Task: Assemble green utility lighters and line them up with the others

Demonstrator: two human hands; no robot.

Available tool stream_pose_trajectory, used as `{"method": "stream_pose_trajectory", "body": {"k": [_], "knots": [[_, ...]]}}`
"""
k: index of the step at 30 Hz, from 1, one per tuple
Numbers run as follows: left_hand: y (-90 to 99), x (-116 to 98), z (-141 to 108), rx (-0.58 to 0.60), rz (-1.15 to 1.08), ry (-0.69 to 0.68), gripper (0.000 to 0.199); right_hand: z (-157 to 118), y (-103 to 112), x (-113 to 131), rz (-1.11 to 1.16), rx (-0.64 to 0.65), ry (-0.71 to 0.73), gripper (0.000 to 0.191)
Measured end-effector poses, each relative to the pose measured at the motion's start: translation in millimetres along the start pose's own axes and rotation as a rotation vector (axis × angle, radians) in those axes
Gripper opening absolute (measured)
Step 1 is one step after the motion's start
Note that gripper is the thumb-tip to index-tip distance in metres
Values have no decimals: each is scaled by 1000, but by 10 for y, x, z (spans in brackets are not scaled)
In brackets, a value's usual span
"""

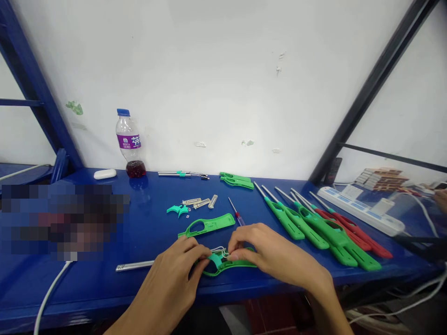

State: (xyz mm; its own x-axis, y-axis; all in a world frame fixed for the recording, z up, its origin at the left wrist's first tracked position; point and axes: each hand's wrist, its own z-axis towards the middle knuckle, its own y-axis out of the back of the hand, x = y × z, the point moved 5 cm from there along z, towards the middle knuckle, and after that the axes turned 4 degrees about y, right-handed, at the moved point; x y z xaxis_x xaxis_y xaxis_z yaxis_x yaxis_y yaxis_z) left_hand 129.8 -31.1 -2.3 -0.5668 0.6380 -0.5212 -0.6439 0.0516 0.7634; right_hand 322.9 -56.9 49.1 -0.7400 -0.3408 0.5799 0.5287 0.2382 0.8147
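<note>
Near the bench's (150, 221) front edge, the left hand (179, 263) holds a green half-shell (212, 274), likely light, stiff and best gripped by its rim, beside probably fragile white wires (219, 249), where the right hand (268, 249) narrows its fingertips, grip unclear.

The left hand (174, 267) hides a part of the green shell (239, 264). Mosaic blocks (63, 218) cover the table's left side.
</note>
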Motion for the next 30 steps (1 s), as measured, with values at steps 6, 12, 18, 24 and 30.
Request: {"method": "stream_pose_trajectory", "body": {"k": [6,12,18,24,30], "knots": [[-18,-24,-12,-35,5,-26,25,19,9,-4,17,7,0,18],[-43,-54,-22,-22,10,-44,31,35,2,-3,3,11,11,13],[-57,-65,-22,-22,10,-59,34,58,-3,11,-15,17,31,14],[-70,-68,0,25,86,-97,38,10,-28,-22,-17,31,-17,11],[-30,-67,-3,5,171,-174,50,-1,-44,-31,-28,40,-57,12]]}}
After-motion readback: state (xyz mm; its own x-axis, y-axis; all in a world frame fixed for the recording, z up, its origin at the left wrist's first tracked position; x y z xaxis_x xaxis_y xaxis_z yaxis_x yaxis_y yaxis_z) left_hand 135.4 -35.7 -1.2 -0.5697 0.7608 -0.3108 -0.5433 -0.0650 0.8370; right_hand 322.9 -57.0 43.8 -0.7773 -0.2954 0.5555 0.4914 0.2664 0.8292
